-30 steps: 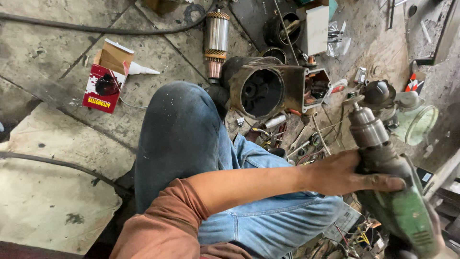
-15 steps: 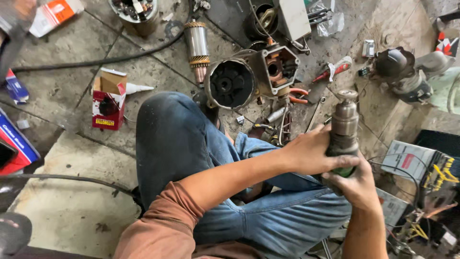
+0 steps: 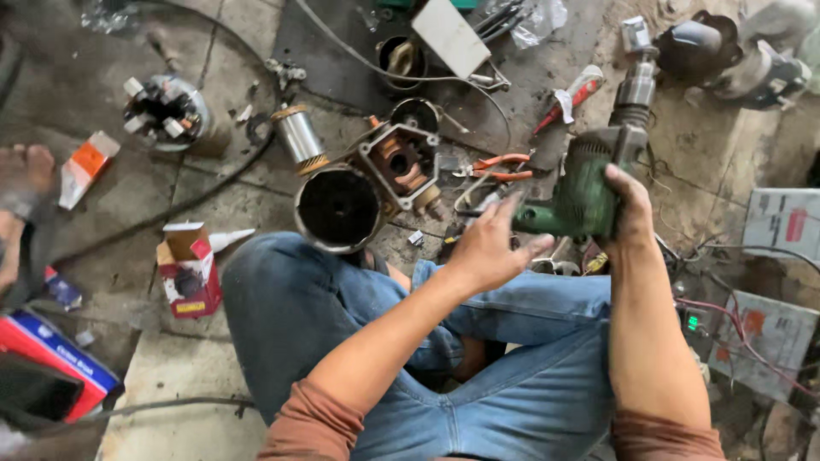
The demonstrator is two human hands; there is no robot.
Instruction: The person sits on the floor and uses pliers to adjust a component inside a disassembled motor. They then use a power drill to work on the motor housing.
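Right hand (image 3: 628, 209) clasps green drill (image 3: 585, 192); left hand (image 3: 487, 248) spread beside its handle, so the drill may tip onto the floor clutter

Left of our knee we see an open red and white cardboard box (image 3: 190, 271) standing on the stone floor, its brown flaps raised. Further left, a small orange and white carton (image 3: 84, 167) lies flat. At the lower left edge a flat red and blue box (image 3: 60, 360) rests partly out of view, with a dark object over its lower end. On the right a grey and white rectangular package (image 3: 784, 224) with a red patch lies near the edge, and below it a grey sheet-like pack (image 3: 767, 335) with an orange mark sits under tangled wires.
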